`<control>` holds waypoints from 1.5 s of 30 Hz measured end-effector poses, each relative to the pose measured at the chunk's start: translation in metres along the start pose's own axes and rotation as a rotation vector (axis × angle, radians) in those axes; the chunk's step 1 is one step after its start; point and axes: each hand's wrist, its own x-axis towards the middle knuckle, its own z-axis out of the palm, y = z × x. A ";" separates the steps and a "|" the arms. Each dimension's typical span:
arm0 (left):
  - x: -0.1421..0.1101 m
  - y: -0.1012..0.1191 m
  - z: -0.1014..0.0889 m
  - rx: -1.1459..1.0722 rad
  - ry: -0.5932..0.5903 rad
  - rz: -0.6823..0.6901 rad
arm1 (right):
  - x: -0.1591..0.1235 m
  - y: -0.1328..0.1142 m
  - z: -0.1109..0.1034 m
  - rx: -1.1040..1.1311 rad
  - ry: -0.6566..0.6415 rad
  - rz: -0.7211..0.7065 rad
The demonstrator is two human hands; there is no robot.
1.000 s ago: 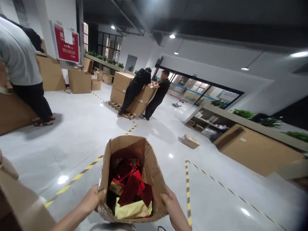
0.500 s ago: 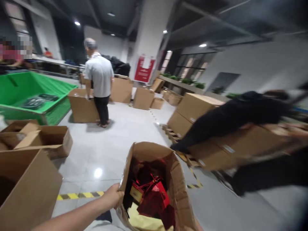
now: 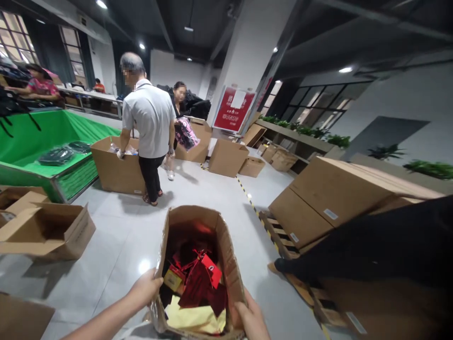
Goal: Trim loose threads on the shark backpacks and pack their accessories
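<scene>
I carry an open cardboard box [image 3: 226, 255] in front of me, filled with shiny red packets [image 3: 198, 283] and a yellow sheet [image 3: 193, 317]. My left hand [image 3: 144, 289] grips the box's left wall with fingers curled over the rim. On the near right corner, my right hand [image 3: 252, 321] is closed round the box edge.
A person in a white shirt [image 3: 150, 125] stands at a large carton [image 3: 115, 170] ahead; another person is behind. An open carton [image 3: 49, 231] lies left, a green-lined table [image 3: 42, 146] beyond. Stacked cartons on a pallet [image 3: 318, 203] and a dark-clothed person [image 3: 382, 245] crowd the right.
My view has swung left across the hall, from the far doorway to the green table and pillar. Both hands still hold the box; the right hand is back in sight.
</scene>
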 end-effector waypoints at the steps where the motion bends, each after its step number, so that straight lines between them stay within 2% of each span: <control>1: 0.018 0.011 -0.001 -0.002 0.013 -0.003 | 0.019 -0.011 0.005 0.010 0.000 0.004; 5: 0.079 0.055 0.003 -0.008 0.059 0.014 | 0.097 -0.051 0.013 0.065 -0.081 0.049; 9: 0.125 0.090 0.022 -0.019 0.168 0.048 | 0.181 -0.076 0.012 0.084 -0.188 0.024; 15: 0.170 0.128 0.053 -0.063 0.337 -0.034 | 0.291 -0.099 0.006 0.028 -0.314 -0.014; 19: 0.199 0.152 0.065 -0.099 0.414 -0.041 | 0.351 -0.115 0.008 -0.056 -0.356 0.102; 22: 0.229 0.167 0.070 -0.110 0.440 -0.045 | 0.393 -0.122 0.015 -0.077 -0.369 0.166; 26: 0.282 0.181 0.063 -0.098 0.441 -0.086 | 0.452 -0.124 0.036 -0.078 -0.419 0.089; 29: 0.334 0.188 0.050 -0.091 0.437 -0.114 | 0.501 -0.124 0.062 -0.045 -0.444 0.029; 32: 0.396 0.203 0.033 -0.075 0.416 -0.132 | 0.556 -0.128 0.093 -0.037 -0.439 0.044; 37: 0.514 0.255 -0.010 -0.015 0.331 -0.127 | 0.652 -0.149 0.138 -0.033 -0.328 0.122; 41: 0.610 0.301 -0.039 0.019 0.238 -0.104 | 0.719 -0.171 0.154 -0.008 -0.245 0.158; 45: 0.705 0.334 -0.045 0.023 0.173 -0.071 | 0.793 -0.183 0.159 0.018 -0.126 0.165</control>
